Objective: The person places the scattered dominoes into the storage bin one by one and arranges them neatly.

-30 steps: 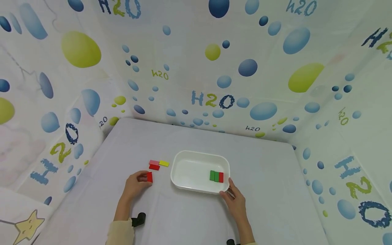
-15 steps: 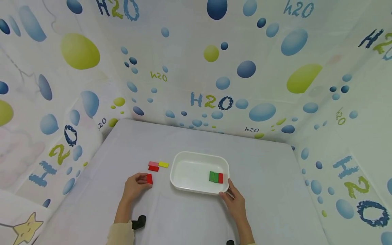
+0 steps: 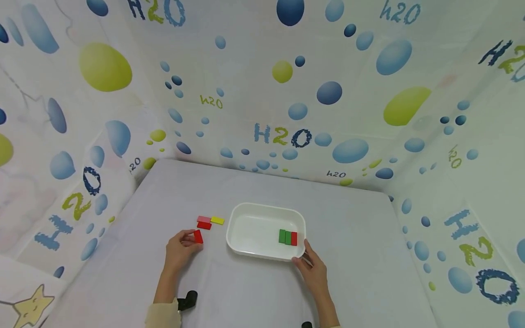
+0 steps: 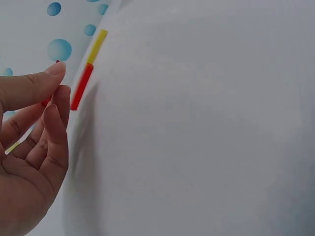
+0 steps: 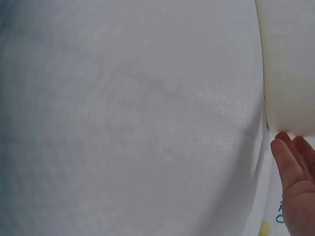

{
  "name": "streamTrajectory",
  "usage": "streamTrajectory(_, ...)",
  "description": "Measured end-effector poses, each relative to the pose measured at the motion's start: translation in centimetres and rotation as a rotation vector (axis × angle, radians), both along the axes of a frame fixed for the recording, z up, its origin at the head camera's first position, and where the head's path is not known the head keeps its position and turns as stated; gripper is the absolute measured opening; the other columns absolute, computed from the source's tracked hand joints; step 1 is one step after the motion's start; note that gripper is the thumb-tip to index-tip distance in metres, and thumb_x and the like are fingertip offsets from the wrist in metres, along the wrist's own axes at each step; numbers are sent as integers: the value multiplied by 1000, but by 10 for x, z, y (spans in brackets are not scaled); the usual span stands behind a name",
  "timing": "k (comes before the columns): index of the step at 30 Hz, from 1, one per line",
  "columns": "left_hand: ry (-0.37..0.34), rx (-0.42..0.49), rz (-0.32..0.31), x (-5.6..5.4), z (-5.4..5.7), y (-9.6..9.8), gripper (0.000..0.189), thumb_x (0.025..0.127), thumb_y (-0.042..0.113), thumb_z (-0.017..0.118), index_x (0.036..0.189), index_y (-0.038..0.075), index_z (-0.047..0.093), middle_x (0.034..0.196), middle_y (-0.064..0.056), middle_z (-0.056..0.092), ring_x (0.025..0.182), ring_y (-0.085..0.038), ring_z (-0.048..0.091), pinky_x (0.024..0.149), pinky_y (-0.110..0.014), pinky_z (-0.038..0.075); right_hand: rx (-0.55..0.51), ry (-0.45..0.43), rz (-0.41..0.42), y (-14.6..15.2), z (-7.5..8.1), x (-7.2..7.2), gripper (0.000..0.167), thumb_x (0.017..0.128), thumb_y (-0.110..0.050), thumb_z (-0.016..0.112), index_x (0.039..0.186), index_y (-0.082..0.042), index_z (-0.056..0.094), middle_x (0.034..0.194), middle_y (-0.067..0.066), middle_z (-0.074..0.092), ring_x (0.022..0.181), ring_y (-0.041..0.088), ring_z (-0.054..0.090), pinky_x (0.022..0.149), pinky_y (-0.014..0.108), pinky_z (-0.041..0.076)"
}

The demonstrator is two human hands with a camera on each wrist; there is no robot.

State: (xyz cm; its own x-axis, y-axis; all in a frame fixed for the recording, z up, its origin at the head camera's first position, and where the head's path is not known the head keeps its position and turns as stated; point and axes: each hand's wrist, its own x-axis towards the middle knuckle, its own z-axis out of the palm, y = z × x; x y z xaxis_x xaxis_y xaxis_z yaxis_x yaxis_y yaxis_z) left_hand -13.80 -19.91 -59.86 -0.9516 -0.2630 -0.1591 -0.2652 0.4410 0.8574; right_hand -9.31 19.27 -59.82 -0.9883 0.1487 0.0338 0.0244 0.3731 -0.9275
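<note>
My left hand (image 3: 179, 251) pinches a small flat red block (image 3: 198, 236) between thumb and fingers, left of a white tray (image 3: 254, 230). In the left wrist view most of that block is hidden behind the fingers. Just beyond the hand lie another red block (image 3: 203, 226), a pink block (image 3: 203, 219) and a yellow block (image 3: 217, 220). My right hand (image 3: 315, 269) holds the tray's near right corner, with thumb and fingers on its outside. Inside the tray, two green blocks (image 3: 285, 236) and a red block (image 3: 294, 238) stand side by side near the right end.
A white cloth covers the table (image 3: 348, 228). Behind it and at the sides hang white sheets (image 3: 246, 68) printed with blue and green bubbles. A black wrist mount (image 3: 188, 300) sticks out from the left sleeve (image 3: 163, 315).
The red block in my left hand has tilted slightly to the left. The right hand keeps its place at the tray's corner, and the head view has shifted a little.
</note>
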Motion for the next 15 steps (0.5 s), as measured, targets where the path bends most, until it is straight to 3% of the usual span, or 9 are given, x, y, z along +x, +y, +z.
streamTrajectory(15, 112, 90, -35, -12, 51, 19, 51, 81, 3, 76, 129, 6, 60, 106, -16, 63, 81, -8, 60, 69, -11, 49, 6, -13, -8, 0, 1, 0, 76, 82, -23, 78, 148, -14, 43, 148, 15, 47, 123, 35, 58, 94, 33, 51)
